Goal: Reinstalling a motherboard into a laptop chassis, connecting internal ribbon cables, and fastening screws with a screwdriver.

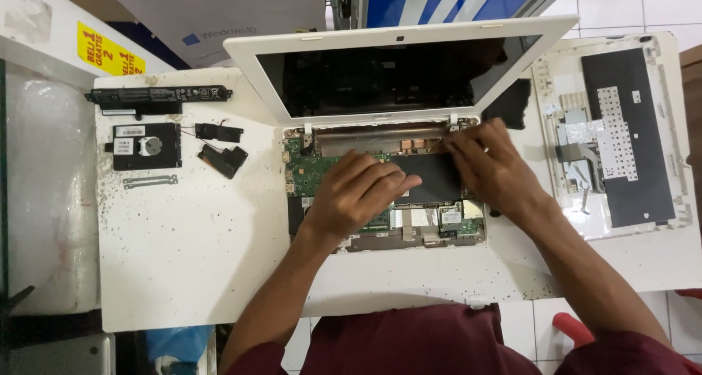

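A white laptop lies opened up on the white table, its dark screen tilted back and its green circuit board exposed. My left hand rests palm down on the middle of the board, fingers on a black sheet. My right hand presses near the right hinge at the board's upper right, fingertips curled on the edge. Neither hand holds a tool that I can see.
Removed parts lie at the left: a long black battery, a black drive, two small black speakers, a metal bracket. The detached keyboard cover lies face down at the right.
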